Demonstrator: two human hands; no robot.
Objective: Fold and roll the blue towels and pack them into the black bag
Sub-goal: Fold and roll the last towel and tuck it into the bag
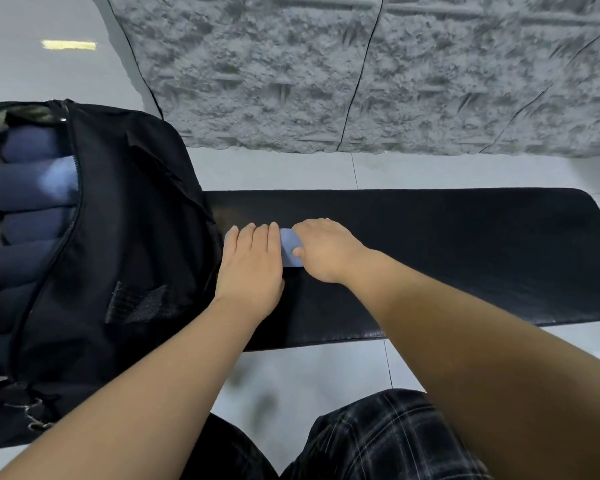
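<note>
Blue terry towel (290, 249), rolled into a small bundle, lies on the black padded bench (465, 251) between both hands, just right of the bag. Left hand (252, 263) lies flat on the roll's left part, fingers straight and close together, palm down; grip not closed, pressing only. Right hand (326, 249) covers the roll's right end, fingers curled over the far side, thumb tip against the near face of the cloth; grip clamped on the towel. Only a narrow strip of blue shows between the two hands, plus a sliver at the left fingertips. Black bag (129, 220) sits on the left end of the bench, touching or nearly touching the left hand's outer edge. Its main zipper is open; several rolled blue towels (32, 199) are stacked inside, mostly dark blue, one lighter. Bare forearms reach in from the bottom of the view. Plaid trousers (378, 441) visible below. Pale tiled floor (291, 168) surrounds the bench; a rough grey textured wall panel (361, 71) stands beyond.
</note>
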